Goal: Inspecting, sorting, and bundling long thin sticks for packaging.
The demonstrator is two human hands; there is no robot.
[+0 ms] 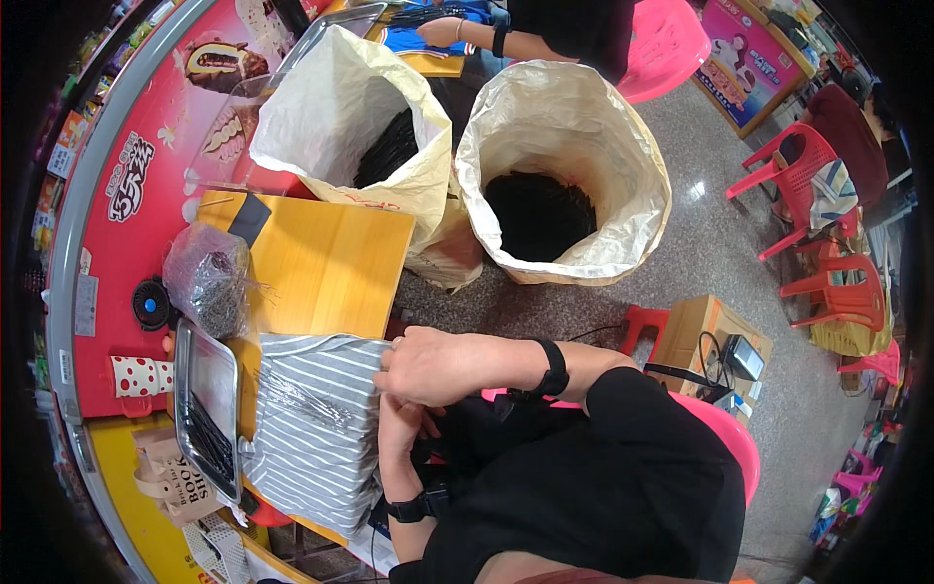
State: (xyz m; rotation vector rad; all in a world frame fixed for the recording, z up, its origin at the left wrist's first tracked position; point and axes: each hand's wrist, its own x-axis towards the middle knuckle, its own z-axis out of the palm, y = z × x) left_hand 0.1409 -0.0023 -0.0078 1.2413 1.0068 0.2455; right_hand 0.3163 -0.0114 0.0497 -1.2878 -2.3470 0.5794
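My right hand (438, 365), with a black band at the wrist, lies at the near edge of a grey striped cloth (321, 438) spread over the table. Its fingers curl downward and hide what is under them. My left hand (397, 428), with a black watch on its wrist, sits just beneath the right hand and is mostly covered by it. A thin bundle of dark wire-like pieces (306, 401) rests on the cloth a little away from both hands. A metal tray (209, 409) with more thin black pieces stands beyond the cloth.
On the wooden table (321, 263) lies a clear bag of dark thin pieces (209, 277). Two large open sacks (350, 127) (564, 175) hold black pieces. Another person's arm (467, 34) is at the top. A cardboard box (696, 336), pink chair and red chairs stand right.
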